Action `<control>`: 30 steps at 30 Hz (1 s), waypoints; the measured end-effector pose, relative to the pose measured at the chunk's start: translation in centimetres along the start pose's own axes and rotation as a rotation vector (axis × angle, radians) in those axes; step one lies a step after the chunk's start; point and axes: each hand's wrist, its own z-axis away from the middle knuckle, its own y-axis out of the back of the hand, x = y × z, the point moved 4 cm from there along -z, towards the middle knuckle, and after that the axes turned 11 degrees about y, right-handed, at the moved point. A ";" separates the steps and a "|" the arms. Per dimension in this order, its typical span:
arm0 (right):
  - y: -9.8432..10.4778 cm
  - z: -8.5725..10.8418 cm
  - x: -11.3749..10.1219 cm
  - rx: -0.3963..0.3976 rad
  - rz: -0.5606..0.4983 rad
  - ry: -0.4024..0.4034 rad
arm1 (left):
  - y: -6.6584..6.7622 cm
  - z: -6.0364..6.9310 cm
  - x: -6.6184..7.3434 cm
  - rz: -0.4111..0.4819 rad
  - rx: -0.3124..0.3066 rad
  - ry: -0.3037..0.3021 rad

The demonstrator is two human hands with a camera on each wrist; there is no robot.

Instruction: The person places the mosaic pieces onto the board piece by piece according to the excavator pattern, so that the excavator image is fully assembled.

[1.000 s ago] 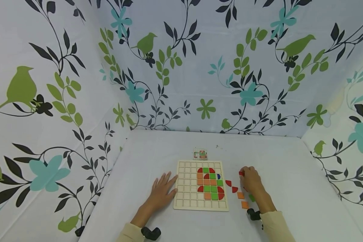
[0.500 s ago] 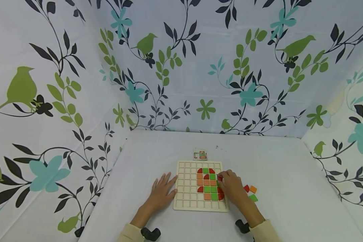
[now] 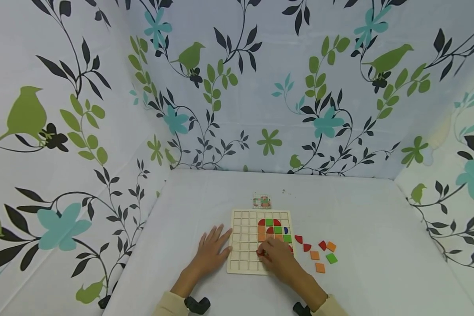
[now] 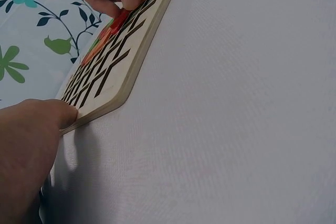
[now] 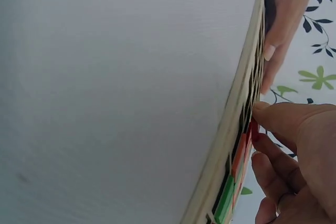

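A wooden grid board [image 3: 242, 259] lies on the white table, its right half partly filled with red, green, orange and blue tiles. My left hand [image 3: 211, 250] rests at the board's left edge with its fingers spread, thumb touching the rim. My right hand [image 3: 278, 258] is over the lower middle of the board and pinches a small red tile [image 5: 254, 129] between thumb and finger, down at the grid. In the left wrist view the same red tile [image 4: 119, 22] shows beneath the fingertips. Its exact shape is hidden, and the right hand covers several lower tiles.
Right of the board lie loose tiles: red pieces [image 3: 307, 248], orange squares [image 3: 320, 267] and a green square [image 3: 331, 258]. A small pattern card [image 3: 262, 202] lies just behind the board. Patterned cloth walls [image 3: 221, 87] enclose the table.
My right hand has moved from the loose tiles at the right, across the board's right edge, to its lower middle with the red tile. The left hand has stayed in place.
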 end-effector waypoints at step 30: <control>-0.3 0.8 0.6 -0.034 0.047 -0.011 | 0.0 0.1 0.0 -0.020 0.009 0.008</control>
